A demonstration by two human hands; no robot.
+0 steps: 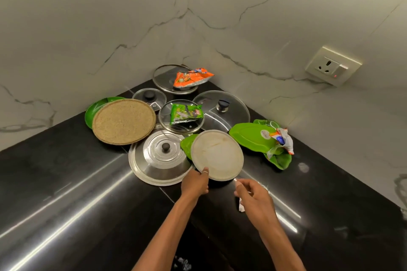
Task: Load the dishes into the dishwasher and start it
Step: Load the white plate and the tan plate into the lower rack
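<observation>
A white plate (218, 154) lies tilted over a green plate (187, 145) on the black counter corner. My left hand (195, 182) grips the white plate's near rim, thumb on top. My right hand (253, 198) hovers just right of it, fingers loosely curled, holding nothing. A steel lid (158, 158) lies left of the white plate. A woven round mat (123, 121) rests on another green plate (97, 106). Several glass lids (222, 108) sit behind. An oval green dish (253, 136) lies at right. No dishwasher is in view.
Snack wrappers lie about: an orange one (192, 77) on the back glass lid, a green one (186, 113) on the middle lid, a white one (284, 141) on the oval dish. A wall socket (332, 66) is at right. The counter (66, 182) meets marble walls behind.
</observation>
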